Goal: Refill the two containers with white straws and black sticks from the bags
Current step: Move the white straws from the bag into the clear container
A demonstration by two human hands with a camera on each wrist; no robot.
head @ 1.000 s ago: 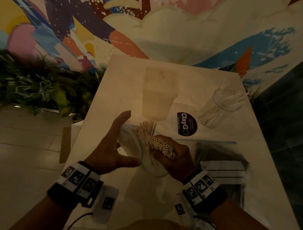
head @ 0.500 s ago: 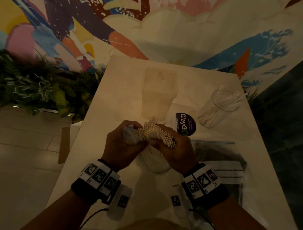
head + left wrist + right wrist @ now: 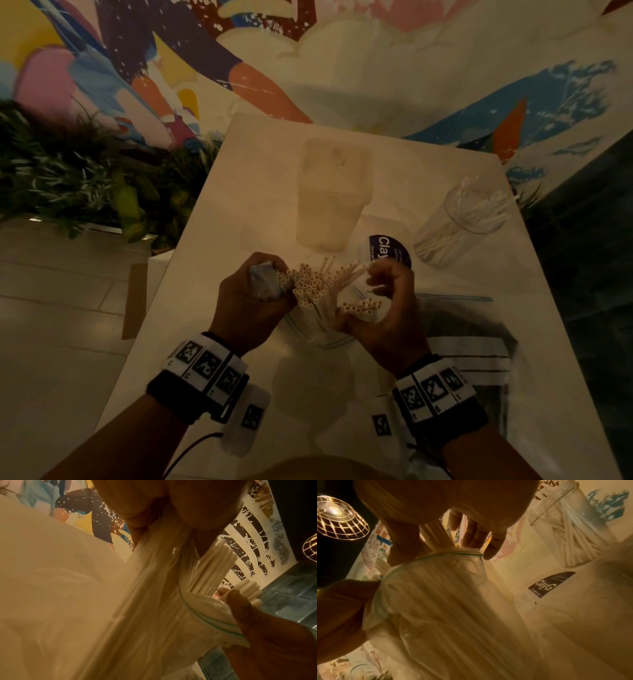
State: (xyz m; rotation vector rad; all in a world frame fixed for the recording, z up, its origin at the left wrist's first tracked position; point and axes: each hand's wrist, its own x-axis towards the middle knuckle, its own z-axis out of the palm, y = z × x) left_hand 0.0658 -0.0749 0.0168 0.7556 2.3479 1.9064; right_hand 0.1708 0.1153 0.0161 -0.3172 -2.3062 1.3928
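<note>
1. Painted in bright colours, a mural wall (image 3: pixel 342 51) rises behind everything, with dark green plants (image 3: pixel 68 185) along its foot at the left.
2. Below it stands a pale table (image 3: pixel 239 164), dimly lit, carrying all the task's things.
3. At the table's right side a zip bag of black sticks (image 3: pixel 469 329) lies flat — its white label faces up.
4. At the middle, held upright off the table between both hands, is a clear zip bag (image 3: pixel 154 601) of white straws (image 3: pixel 310 286), whose open ends fan out of the mouth.
5. Behind it stands a frosted container (image 3: pixel 330 195); whatever it holds is too blurred to make out.
6. A clear jar (image 3: pixel 462 222) at the right rear, well apart from the hands, holds white straws leaning outward.
7. Between those two a dark round "Clay" sticker (image 3: pixel 390 250) shows on the table.
8. The left hand (image 3: pixel 253 301) is fisted round the bunched top edge of the clear zip bag.
9. The right hand (image 3: pixel 383 305) curls round a small cluster of the white straws — thumb and fingers pinch it at the bag's mouth.
</note>
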